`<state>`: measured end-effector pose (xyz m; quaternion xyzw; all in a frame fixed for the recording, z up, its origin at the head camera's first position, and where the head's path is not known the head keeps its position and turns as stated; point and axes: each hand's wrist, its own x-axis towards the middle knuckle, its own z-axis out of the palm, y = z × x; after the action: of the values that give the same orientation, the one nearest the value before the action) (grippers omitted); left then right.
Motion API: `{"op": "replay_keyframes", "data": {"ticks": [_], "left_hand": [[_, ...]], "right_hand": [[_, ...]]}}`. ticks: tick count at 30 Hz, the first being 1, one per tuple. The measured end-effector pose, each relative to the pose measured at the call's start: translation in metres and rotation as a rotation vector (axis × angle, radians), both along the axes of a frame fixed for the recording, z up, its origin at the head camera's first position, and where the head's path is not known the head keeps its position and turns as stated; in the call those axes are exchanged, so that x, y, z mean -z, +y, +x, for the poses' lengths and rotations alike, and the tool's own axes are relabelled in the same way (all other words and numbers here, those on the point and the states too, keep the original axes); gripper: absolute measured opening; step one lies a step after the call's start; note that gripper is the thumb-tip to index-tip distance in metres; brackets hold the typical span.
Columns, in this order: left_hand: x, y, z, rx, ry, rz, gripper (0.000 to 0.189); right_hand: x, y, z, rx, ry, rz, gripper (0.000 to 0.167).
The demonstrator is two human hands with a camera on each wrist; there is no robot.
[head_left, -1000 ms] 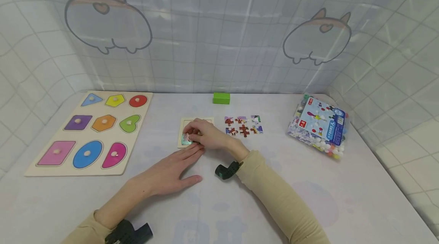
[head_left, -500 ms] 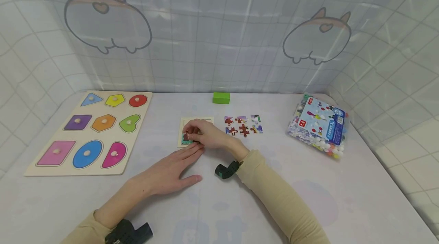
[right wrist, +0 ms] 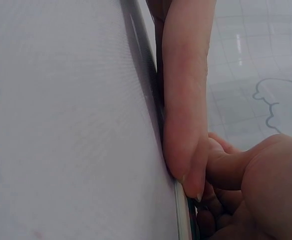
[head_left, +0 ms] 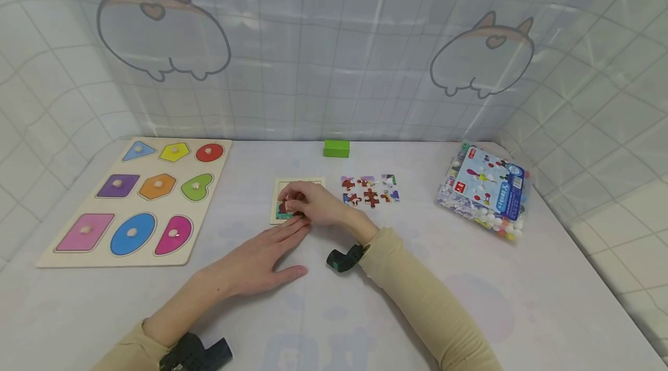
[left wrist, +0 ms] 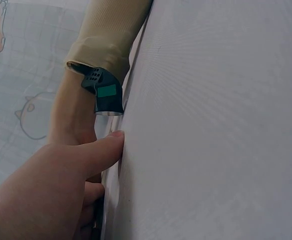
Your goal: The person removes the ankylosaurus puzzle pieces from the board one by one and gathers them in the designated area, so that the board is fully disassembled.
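Note:
A small jigsaw frame [head_left: 273,219] with a pale border lies flat in the middle of the table in the head view. Teal and brown pieces [head_left: 282,215] show in its lower left corner. My right hand [head_left: 315,204] is over the frame, fingers curled down and thumb against them, pinching a jigsaw piece that they mostly hide. My left hand [head_left: 256,264] lies palm down with straight fingers, its fingertips on the frame's lower edge. The right wrist view shows the left fingertips [right wrist: 185,172] against the frame's edge [right wrist: 184,215], beside the right hand.
Several loose jigsaw pieces [head_left: 371,197] lie right of the frame. A green block [head_left: 336,149] stands behind. The wooden shape board [head_left: 174,185] with knobbed shapes is on the left, and a clear pack of colourful parts [head_left: 485,188] sits at the far right.
The right fingers shift very slightly over the frame, and more dark brown shows by their tips. The left hand stays in place.

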<state>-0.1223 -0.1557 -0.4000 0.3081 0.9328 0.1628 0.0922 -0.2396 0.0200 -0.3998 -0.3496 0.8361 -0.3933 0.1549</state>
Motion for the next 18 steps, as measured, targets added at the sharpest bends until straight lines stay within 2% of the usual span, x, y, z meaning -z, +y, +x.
{"op": "replay_keyframes", "data": {"ticks": [13, 18], "left_hand": [[0.0008, 0.0001, -0.0002, -0.002, 0.009, -0.008, 0.082], [0.0016, -0.0002, -0.0004, -0.004, 0.008, -0.008, 0.082]], "right_hand": [[-0.0014, -0.0006, 0.0008, 0.015, 0.016, -0.011, 0.018], [0.0008, 0.0003, -0.0002, 0.044, -0.007, -0.055, 0.018]]}}
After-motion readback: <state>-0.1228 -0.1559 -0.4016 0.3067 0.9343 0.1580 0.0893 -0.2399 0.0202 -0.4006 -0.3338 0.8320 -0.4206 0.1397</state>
